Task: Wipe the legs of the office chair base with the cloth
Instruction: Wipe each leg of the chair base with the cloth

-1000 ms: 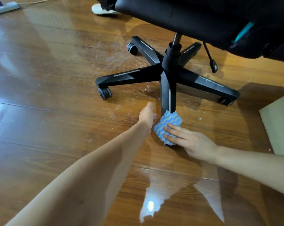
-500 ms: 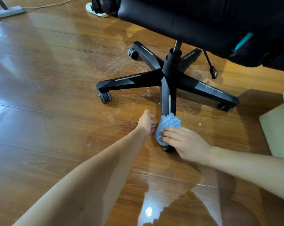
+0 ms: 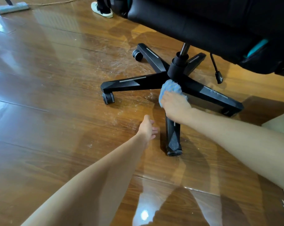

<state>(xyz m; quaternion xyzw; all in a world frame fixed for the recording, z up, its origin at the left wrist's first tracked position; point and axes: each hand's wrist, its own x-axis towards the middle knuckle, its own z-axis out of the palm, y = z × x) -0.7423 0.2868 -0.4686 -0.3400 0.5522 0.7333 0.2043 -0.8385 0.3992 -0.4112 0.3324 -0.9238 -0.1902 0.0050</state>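
Note:
A black five-legged office chair base (image 3: 134, 83) stands on a glossy wooden floor under a black seat (image 3: 211, 30). My right hand (image 3: 175, 106) presses a blue and white wavy-striped cloth (image 3: 171, 87) onto the inner end of the nearest leg (image 3: 173, 139), close to the central hub. That leg points toward me and its caster is at the near tip. My left hand (image 3: 147, 128) rests flat on the floor just left of this leg, fingers apart, holding nothing.
White dust and scuffs mark the floor (image 3: 56, 111) around the base. A height lever (image 3: 218, 77) hangs under the seat on the right. A person's white shoe (image 3: 102, 11) stands at the back, a flat mop head (image 3: 12, 7) at top left, pale cardboard (image 3: 281, 123) at right.
My right hand has slid the cloth from the near tip of the leg up along it to the hub end. My left hand stayed on the floor beside the leg.

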